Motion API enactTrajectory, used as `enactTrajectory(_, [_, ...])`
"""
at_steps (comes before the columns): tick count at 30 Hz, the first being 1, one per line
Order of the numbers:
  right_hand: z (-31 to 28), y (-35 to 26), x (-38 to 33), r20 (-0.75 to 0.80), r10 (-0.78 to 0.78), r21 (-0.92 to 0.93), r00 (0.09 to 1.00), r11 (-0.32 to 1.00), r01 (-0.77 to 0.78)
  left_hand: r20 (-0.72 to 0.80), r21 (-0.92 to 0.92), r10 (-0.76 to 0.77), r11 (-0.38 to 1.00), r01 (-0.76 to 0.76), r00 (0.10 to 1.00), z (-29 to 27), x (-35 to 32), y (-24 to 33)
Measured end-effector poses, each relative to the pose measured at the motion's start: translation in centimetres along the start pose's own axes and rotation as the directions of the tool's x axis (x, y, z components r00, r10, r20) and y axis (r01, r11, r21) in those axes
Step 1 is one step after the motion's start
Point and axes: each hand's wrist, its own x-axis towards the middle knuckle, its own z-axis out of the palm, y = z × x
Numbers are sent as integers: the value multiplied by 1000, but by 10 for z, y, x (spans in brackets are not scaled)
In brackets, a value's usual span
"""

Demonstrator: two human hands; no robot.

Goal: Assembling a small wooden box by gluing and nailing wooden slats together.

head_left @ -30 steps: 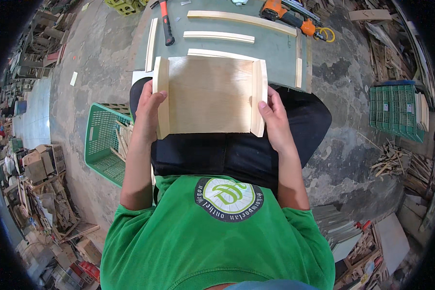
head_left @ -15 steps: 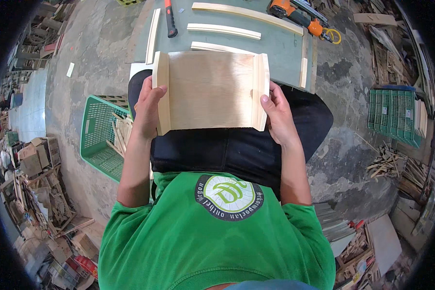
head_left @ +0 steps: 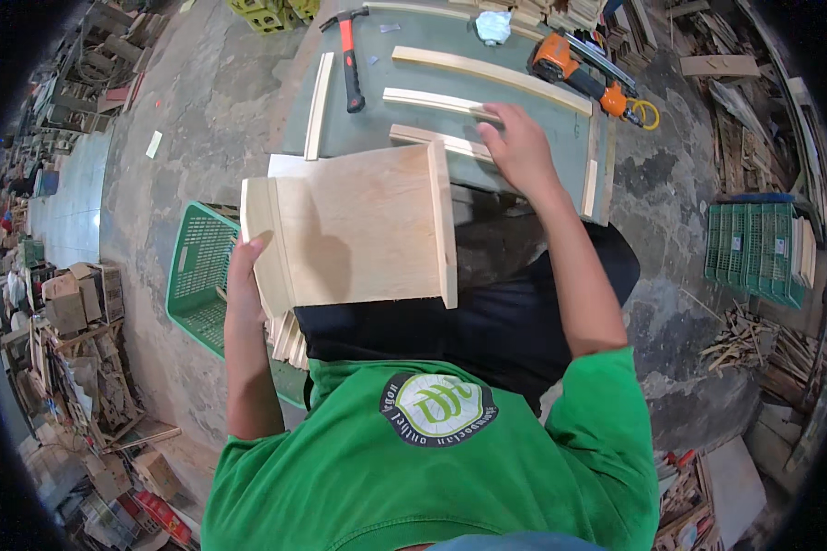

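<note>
My left hand [head_left: 245,280] grips the left edge of a shallow wooden tray [head_left: 363,225], its thumb over the side rail. The tray is pale plywood with a raised rail along its left and right sides, tilted above my lap. My right hand [head_left: 521,156] is off the tray, over the green worktable [head_left: 377,69]. Its thumb and fingers are apart at the right end of a short wooden strip [head_left: 432,100]. Another strip [head_left: 413,135] lies just nearer, partly behind the tray. A longer strip [head_left: 487,76] lies beyond.
A hammer [head_left: 349,69] with a red and black handle lies on the table's left, beside an upright-lying strip [head_left: 319,106]. An orange nail gun [head_left: 574,73] sits at the right. Green plastic crates [head_left: 193,266] [head_left: 753,248] stand on the floor on both sides.
My right hand has let go of the tray and moved forward over the table to the strips. The tray has shifted left and nearer, held by my left hand alone.
</note>
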Motion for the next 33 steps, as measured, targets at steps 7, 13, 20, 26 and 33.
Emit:
enactTrajectory(7, [22, 22, 62, 280, -65, -437, 958, 880, 188, -40, 46, 31, 999, -30, 999, 20, 21, 10])
enactTrajectory(13, [-68, 66, 83, 134, -182, -311, 974, 926, 216, 44, 153, -19, 988, 12, 999, 112, 108, 19])
enactTrajectory(20, [-156, 68, 90, -45, -134, -306, 990, 945, 114, 182, 316, 17, 946, -75, 983, 193, 232, -22])
enactTrajectory(26, [-148, 77, 79, -28, -89, -203, 996, 976, 81, 238, 287, 10, 955, -80, 971, 223, 258, -50])
enactTrajectory(33, [-132, 86, 76, -46, -126, -154, 991, 981, 117, 238, 273, -61, 962, -7, 969, 224, 250, -49])
